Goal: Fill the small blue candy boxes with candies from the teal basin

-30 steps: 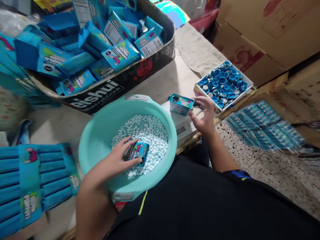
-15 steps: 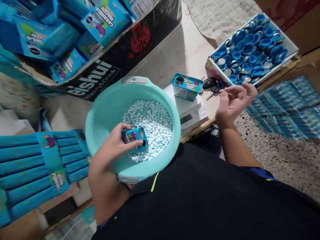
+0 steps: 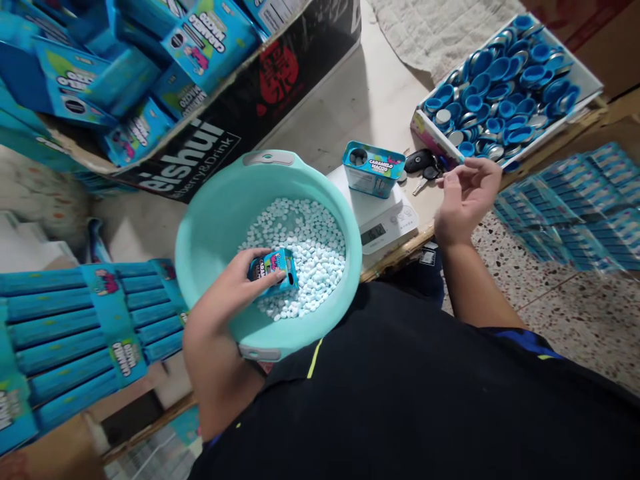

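Note:
My left hand (image 3: 240,280) is wrapped round a small blue tin (image 3: 275,269), held low inside a turquoise tub (image 3: 210,200) among white candies (image 3: 320,267). The tin shows a dark round hole at its right end. A second blue tin (image 3: 374,175) stands on a white kitchen scale (image 3: 395,227), its round opening uncovered at the left. My right hand (image 3: 467,200) is raised to the right of the scale, near the keys (image 3: 423,163), palm up with curled fingers apart and nothing visible in it.
A white box (image 3: 590,90) of blue-lined metal caps (image 3: 505,87) lies upper right. A black carton (image 3: 300,73) full of blue packs fills the upper left. Wrapped blue packs lie left (image 3: 65,313) and right (image 3: 575,200). A quilted cloth (image 3: 430,33) lies at the top.
The tin in my left hand has tilted and risen slightly. My right hand has shifted a little left, its fingers lower. The view has moved slightly.

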